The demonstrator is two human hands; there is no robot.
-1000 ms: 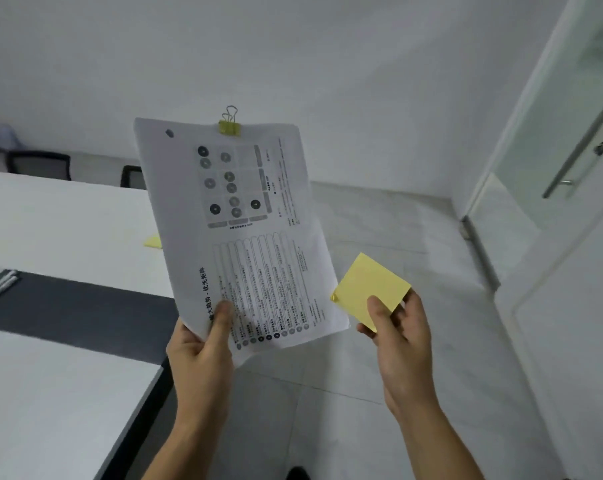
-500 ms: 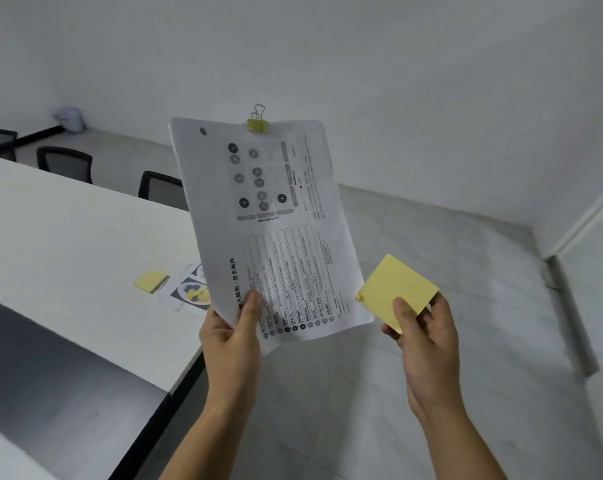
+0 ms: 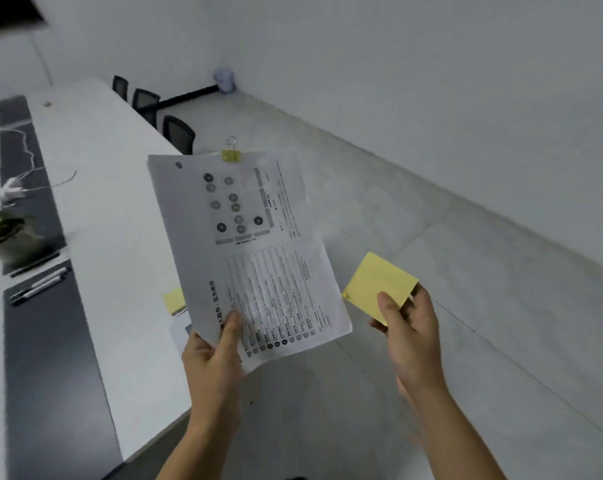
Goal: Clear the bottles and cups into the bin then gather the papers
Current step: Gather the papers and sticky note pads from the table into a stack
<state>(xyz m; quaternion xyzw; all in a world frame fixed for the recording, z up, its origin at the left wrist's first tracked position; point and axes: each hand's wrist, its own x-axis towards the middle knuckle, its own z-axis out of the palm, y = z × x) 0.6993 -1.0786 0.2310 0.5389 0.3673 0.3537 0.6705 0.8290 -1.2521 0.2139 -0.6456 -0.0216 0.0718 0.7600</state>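
My left hand point(image 3: 214, 358) grips the lower edge of a printed paper sheaf point(image 3: 248, 251), held upright in front of me, with a yellow binder clip point(image 3: 231, 153) at its top edge. My right hand point(image 3: 409, 327) pinches a yellow sticky-note pad point(image 3: 378, 285) to the right of the sheaf, over the floor. On the white table point(image 3: 120, 258) behind the sheaf lie another yellow sticky note point(image 3: 173, 299) and a printed sheet point(image 3: 180, 329), both partly hidden by the sheaf.
A potted plant point(image 3: 5, 230), pens point(image 3: 38, 285) and a white cable point(image 3: 26, 147) lie along the table's dark centre strip. Black chairs point(image 3: 177, 133) stand at the table's far side. A small bin point(image 3: 224, 79) sits by the far wall. Grey tiled floor spreads to the right.
The view has swung left: the door is gone and more of the table, the plant, the pens and the far bin show. Both hands keep their hold on the sheaf and pad.
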